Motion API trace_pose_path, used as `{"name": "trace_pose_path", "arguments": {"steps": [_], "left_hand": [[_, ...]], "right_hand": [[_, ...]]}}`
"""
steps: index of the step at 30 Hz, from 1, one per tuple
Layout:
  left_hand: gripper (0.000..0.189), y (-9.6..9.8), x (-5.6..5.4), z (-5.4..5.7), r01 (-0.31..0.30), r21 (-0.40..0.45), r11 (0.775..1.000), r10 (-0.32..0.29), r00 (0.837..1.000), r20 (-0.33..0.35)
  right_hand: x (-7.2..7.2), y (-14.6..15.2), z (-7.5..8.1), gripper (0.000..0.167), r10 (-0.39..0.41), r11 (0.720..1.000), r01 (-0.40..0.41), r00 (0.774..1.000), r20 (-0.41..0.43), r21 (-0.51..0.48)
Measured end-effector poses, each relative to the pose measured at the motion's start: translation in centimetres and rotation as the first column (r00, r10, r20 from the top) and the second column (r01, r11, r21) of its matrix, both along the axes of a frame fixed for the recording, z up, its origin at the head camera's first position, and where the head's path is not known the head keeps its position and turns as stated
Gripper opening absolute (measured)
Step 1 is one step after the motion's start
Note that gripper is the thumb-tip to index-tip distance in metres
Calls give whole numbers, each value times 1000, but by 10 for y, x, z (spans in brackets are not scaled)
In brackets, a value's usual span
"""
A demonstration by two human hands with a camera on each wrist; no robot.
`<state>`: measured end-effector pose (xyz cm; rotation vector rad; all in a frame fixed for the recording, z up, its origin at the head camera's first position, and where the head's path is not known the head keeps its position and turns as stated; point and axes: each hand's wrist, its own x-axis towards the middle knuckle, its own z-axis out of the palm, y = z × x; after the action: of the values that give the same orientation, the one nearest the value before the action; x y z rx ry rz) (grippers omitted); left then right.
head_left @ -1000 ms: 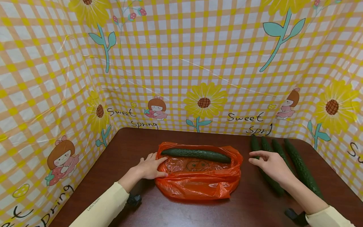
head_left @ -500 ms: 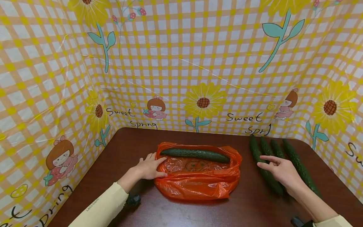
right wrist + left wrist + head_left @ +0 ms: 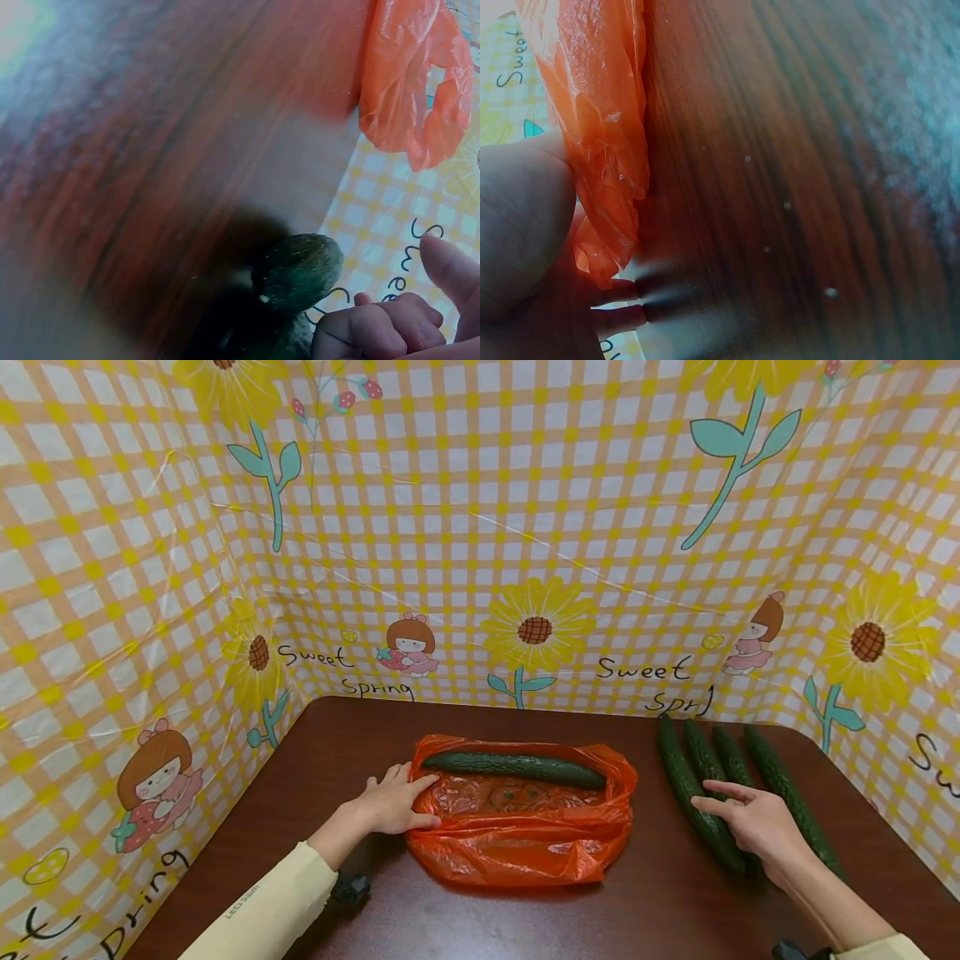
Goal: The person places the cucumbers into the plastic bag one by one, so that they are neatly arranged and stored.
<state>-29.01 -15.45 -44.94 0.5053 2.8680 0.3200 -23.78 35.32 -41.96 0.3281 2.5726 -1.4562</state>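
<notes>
Orange plastic of the bag [image 3: 517,853] lies at the left hand [image 3: 390,803], whose thumb and fingers are spread at the bag's left end, thumb and index finger touching the rim. The right hand [image 3: 765,831] is over the row at the right, thumb apart from the loosely bent fingers, gripping nothing. Its fingertips are at the leftmost cucumber [image 3: 677,775]; whether they touch it cannot be told.

One cucumber [image 3: 517,766] lies lengthwise inside the bag, along the far side, visible through the mouth. Three more lie to the right of the leftmost one, side by side and slanting towards the person: the second cucumber [image 3: 702,752], the third cucumber [image 3: 730,753] and the fourth cucumber [image 3: 780,778]. The right hand partly hides the middle two.

All rest on a glossy dark brown table [image 3: 450,931]. Pale yellow sleeves [image 3: 270,902] cover the forearms. A yellow checked cloth [image 3: 480,460], printed with sunflowers, encloses the far edge and both sides.
</notes>
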Motion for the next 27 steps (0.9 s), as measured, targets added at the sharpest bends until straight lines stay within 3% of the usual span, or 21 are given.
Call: {"name": "trace_pose_path", "arguments": {"steps": [7, 17, 27], "left_hand": [[76, 0, 0, 0, -4, 7, 1000, 4, 1000, 4], [76, 0, -1, -1, 3, 8, 1000, -3, 1000, 0], [77, 0, 0, -1, 2, 18, 1000, -2, 1000, -3]], "right_hand": [[-2, 1, -1, 77, 24, 999, -25, 999, 24, 42], [-1, -4, -2, 64, 73, 997, -73, 997, 11, 27], [-7, -6, -2, 64, 118, 974, -118, 993, 13, 194]]}}
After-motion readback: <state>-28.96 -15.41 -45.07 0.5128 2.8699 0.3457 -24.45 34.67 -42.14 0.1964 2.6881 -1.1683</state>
